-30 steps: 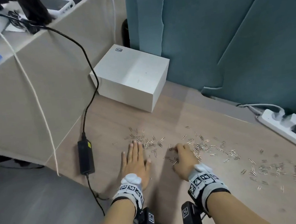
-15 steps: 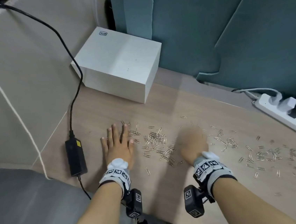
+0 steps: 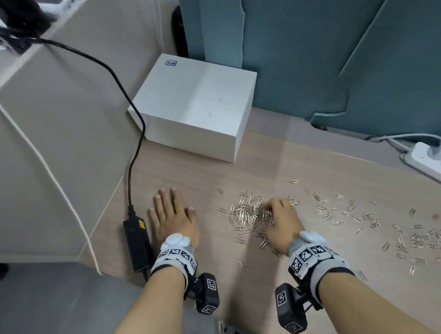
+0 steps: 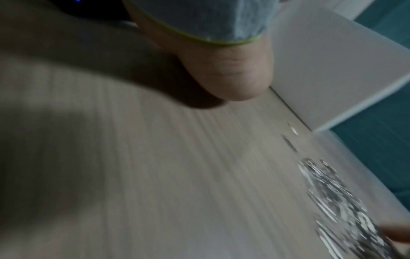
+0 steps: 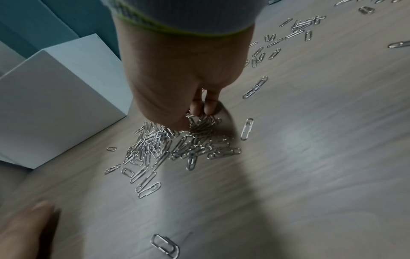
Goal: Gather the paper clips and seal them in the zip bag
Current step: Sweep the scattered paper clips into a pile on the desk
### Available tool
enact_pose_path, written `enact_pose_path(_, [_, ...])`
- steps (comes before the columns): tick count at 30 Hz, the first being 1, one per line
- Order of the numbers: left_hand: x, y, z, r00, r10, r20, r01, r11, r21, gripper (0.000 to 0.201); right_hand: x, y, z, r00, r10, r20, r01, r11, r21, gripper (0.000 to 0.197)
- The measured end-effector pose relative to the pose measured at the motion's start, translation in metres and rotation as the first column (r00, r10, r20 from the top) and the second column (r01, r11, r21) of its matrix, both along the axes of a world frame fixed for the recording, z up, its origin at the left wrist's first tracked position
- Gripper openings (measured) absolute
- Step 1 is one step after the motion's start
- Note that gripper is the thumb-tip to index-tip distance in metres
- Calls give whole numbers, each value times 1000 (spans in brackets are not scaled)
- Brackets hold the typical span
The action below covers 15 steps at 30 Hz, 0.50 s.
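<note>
While the left hand (image 3: 172,221) lies flat, the right hand (image 3: 282,221) pinches heaped paper clips (image 3: 247,213).

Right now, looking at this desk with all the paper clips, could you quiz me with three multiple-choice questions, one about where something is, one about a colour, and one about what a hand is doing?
1. Where does the white box stand?
A. At the back of the desk, against the teal panel
B. On the floor
C. On top of the power strip

2. What colour are the paper clips?
A. Red
B. Silver
C. Blue

3. How does the left hand lie?
A. Clenched round a bag
B. Flat on the desk, fingers straight
C. Raised above the box

Answers:
1. A, the box sits at the desk's far edge beside the teal panel.
2. B, the clips show as bare shiny metal in the right wrist view.
3. B, the head view shows its fingers straight on the desk, while the right hand curls its fingers into the heap of clips.
</note>
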State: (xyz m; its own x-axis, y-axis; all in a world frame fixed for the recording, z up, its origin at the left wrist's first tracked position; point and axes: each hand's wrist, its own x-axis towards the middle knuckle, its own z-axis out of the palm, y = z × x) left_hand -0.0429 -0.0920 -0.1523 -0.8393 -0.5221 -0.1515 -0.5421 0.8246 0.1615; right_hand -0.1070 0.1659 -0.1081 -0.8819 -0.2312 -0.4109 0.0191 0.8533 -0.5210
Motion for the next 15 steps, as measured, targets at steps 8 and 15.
enact_pose_path(8, [3, 22, 1, 980, -201, -8, 201, 975, 90, 76, -2, -13, 0, 1000, -10, -1, 10, 1000, -22, 52])
enact_pose_path(15, [-13, 120, 3, 858, -511, -61, 514, 853, 88, 70, -12, 12, 1, 987, -103, -121, 87, 987, -131, 52])
